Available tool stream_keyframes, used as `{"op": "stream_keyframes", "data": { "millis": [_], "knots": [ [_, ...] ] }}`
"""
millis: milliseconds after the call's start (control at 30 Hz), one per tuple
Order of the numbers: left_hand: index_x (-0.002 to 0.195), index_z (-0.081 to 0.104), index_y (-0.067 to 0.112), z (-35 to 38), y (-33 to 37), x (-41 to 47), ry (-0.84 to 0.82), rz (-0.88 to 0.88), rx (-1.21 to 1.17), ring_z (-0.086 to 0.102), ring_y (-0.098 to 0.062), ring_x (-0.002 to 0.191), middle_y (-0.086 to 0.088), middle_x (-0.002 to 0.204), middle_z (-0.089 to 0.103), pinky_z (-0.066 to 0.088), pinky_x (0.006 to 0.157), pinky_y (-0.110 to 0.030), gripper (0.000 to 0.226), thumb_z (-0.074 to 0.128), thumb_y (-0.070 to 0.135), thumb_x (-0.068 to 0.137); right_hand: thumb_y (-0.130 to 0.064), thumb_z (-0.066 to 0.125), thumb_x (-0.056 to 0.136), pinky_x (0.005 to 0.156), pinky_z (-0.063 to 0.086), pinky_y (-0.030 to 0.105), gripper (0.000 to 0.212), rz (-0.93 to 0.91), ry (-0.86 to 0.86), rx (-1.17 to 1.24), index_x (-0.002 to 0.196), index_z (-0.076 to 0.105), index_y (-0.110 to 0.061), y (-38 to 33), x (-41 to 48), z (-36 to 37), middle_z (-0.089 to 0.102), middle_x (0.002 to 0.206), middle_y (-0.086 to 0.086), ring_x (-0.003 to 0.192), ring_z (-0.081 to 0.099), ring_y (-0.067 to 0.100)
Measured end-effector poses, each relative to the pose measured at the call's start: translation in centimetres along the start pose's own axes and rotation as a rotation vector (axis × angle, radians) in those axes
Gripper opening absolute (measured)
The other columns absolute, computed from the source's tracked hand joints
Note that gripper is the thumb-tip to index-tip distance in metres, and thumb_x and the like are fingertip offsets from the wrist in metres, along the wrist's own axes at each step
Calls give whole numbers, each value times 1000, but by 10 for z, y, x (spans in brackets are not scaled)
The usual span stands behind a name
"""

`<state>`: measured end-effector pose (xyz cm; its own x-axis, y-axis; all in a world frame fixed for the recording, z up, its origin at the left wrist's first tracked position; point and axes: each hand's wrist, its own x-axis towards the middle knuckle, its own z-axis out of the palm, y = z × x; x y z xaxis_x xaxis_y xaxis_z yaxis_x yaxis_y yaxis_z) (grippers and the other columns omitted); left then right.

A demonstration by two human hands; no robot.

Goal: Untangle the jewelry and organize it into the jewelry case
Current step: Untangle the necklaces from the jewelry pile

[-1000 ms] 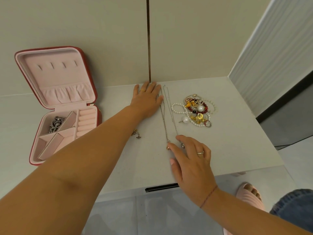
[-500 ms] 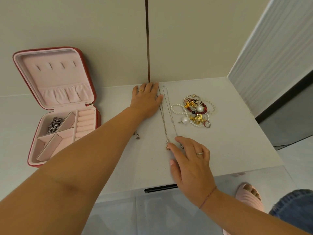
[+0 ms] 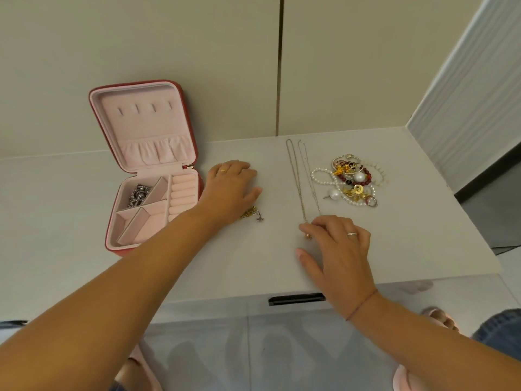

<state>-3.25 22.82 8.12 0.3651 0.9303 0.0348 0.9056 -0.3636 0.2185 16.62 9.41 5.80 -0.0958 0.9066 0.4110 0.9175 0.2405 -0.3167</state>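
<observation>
Sliding the left grip [image 3: 231,187] off the silver necklace [image 3: 296,182] to lie flat and loose beside the jewelry case [image 3: 141,128]; keeping the right grip [image 3: 337,245] spread on its pendant end. Leaves necklace straight on tabletop [image 3: 423,235], likely ready for casing.

pink-lined red jewelry case [image 3: 180,88], white table [image 3: 253,263]

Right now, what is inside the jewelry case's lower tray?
A dark silver piece lies in the far-left compartment of the jewelry case, with pink ring rolls on the right. The left forearm covers the tray's near-right corner.
</observation>
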Motion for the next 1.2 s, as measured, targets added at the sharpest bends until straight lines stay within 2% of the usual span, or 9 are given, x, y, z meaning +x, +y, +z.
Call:
{"op": "stream_keyframes", "data": {
  "millis": [133,333,467,567,767,867,967,1067,1200],
  "knots": [
    [129,58,16,-15,-14,-54,27,-28,-80,39,-25,132,-4,138,50,20,108,-35,45,57,37,89,-34,72,73,77,19,29,28,7,-86,25,98,68,-24,-25,30,10,58,94,-4,93,56,21],
    [119,65,13,-30,-23,-105,37,-65,-104,50,-30,123,-7,128,59,30,104,-41,51,54,37,76,-45,62,83,85,18,30,43,91,-308,89,123,56,-32,-62,83,38,51,119,-7,119,41,17],
    [113,69,12,-29,-24,-120,95,-90,-184,57,-31,114,-8,121,64,40,98,-43,45,59,32,74,-45,62,84,73,10,27,29,69,-342,38,111,64,-34,-69,92,46,53,112,-7,116,42,17],
    [110,70,12,-24,-18,-124,164,-106,-251,60,-30,109,-7,115,66,45,95,-44,38,64,28,76,-37,59,89,81,17,29,16,71,-327,54,101,67,-31,-66,84,44,56,107,-9,112,45,15],
    [117,67,16,-18,3,-116,193,-134,-348,50,-21,118,-1,121,62,30,101,-28,37,73,23,82,-26,56,92,82,20,26,11,42,-312,47,94,67,-24,-60,69,37,59,101,-7,103,48,14],
    [118,66,20,-15,8,-113,203,-137,-330,48,-19,119,3,123,61,26,99,-27,36,71,28,83,-19,60,90,82,35,20,7,169,-307,312,86,65,-21,-58,67,28,60,89,-8,89,53,11],
    [118,66,19,-18,8,-109,227,-128,-351,48,-20,118,2,122,62,28,97,-26,36,70,28,84,-14,62,88,65,41,3,7,398,-332,703,84,67,-18,-60,66,9,67,82,-4,73,59,5],
    [122,63,23,-23,13,-104,178,-121,-451,50,-12,116,6,123,61,32,99,-23,38,69,29,85,-14,64,87,61,45,10,9,577,-355,900,82,69,-19,-59,63,-5,70,75,-5,61,61,0],
    [123,62,28,-26,22,-95,-19,-198,-834,57,5,103,18,114,65,42,87,-10,37,68,27,87,-15,65,87,66,44,22,6,689,-372,1032,85,70,-17,-53,60,-17,71,71,-7,62,62,1]
  ]
}}
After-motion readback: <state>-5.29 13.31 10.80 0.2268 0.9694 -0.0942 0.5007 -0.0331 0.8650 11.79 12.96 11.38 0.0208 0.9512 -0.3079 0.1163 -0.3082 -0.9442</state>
